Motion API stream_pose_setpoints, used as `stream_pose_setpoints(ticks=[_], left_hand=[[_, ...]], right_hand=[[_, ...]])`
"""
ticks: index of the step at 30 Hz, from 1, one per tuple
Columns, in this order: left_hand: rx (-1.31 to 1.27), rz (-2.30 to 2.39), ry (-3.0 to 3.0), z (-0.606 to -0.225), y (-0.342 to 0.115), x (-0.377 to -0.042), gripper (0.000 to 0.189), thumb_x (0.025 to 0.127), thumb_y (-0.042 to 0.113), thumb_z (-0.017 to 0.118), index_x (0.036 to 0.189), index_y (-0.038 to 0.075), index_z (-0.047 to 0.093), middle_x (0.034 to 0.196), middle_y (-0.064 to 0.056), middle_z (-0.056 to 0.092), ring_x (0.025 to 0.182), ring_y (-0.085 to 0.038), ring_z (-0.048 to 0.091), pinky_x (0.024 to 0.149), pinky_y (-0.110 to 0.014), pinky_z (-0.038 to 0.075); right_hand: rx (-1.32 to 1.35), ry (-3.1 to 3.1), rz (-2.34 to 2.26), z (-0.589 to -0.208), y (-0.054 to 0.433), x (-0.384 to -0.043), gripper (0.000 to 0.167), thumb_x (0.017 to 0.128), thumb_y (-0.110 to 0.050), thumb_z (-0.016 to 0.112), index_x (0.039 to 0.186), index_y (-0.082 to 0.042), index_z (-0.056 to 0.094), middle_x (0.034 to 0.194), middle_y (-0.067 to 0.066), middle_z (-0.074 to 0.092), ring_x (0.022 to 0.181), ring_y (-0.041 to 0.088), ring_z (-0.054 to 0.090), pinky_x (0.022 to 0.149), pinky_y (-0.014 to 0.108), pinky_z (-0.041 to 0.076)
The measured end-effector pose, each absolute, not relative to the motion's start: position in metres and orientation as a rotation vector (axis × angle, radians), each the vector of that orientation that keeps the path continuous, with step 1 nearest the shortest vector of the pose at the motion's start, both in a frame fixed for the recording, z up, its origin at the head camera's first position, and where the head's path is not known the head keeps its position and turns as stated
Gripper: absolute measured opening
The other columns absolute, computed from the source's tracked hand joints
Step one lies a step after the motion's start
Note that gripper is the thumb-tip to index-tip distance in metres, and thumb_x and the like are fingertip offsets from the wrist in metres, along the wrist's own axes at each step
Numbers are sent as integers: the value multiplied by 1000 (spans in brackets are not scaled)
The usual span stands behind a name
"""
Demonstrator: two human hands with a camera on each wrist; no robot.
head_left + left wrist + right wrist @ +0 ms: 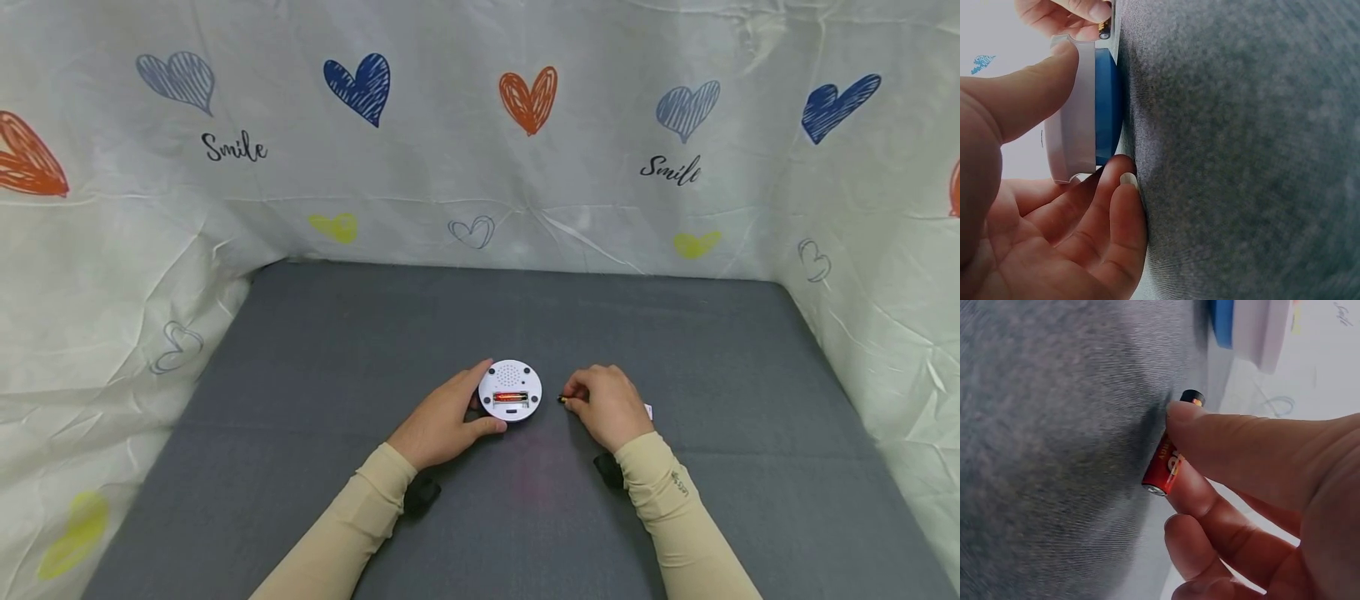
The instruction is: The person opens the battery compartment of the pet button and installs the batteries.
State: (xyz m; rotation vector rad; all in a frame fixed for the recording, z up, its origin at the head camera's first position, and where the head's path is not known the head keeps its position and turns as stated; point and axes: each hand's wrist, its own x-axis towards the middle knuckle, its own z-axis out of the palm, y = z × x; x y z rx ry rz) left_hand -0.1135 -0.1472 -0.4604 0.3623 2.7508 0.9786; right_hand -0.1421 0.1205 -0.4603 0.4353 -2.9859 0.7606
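Note:
A round white device (pixel 510 377) lies on the grey table with its underside up, showing speaker holes, dark feet and a battery slot. One red battery (pixel 511 397) sits in that slot. My left hand (pixel 444 421) grips the device from the left, thumb at the near edge and fingers at the far side. In the left wrist view the device's lower part (pixel 1107 106) is blue and faces the table. My right hand (pixel 606 408) pinches a red and black battery (pixel 1166 459) between thumb and fingers, just above the cloth, to the right of the device.
Partly hidden behind my right hand, a small white piece (pixel 648 412) lies on the grey cloth-covered table (pixel 525 317). A white curtain (pixel 480 167) printed with hearts encloses the back and both sides. A dark wrist-worn block (pixel 422 495) hangs beneath my left wrist.

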Motion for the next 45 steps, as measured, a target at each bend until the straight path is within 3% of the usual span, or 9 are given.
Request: stream_pose_setpoints(ticks=[14,25,33,45], left_hand=[[362,988,2749,-460,-147,-112,95,94,39,86,170,13,35,137,-5,65,110,-15,63,99,-40,53],[364,993,2750,-460,-148,-112,95,94,39,87,170,14,35,134,-3,65,109,-14,62,97,-38,53],[362,986,2752,-459,-148,-111,94,95,40,86,170,14,35,137,-6,66,108,-16,63,96,-40,54],[442,1020,2744,-462,-152,-112,95,96,41,84,171,12,33,137,-5,65,109,-17,61,97,-40,53]], right_hand=[[520,-2879,789,-441,105,-132,11,89,-12,89,96,-18,83,88,-2,73,88,21,61,78,39,51],[492,-2815,714,-434,102,-128,12,87,-11,91,92,-17,83,87,0,73,86,23,59,74,39,51],[660,-2801,830,-426,82,-124,11,90,-13,89,98,-17,81,89,-4,72,88,19,58,76,37,49],[801,-2793,827,-436,52,-122,11,90,-13,89,94,-18,82,84,-5,68,83,13,55,73,32,49]])
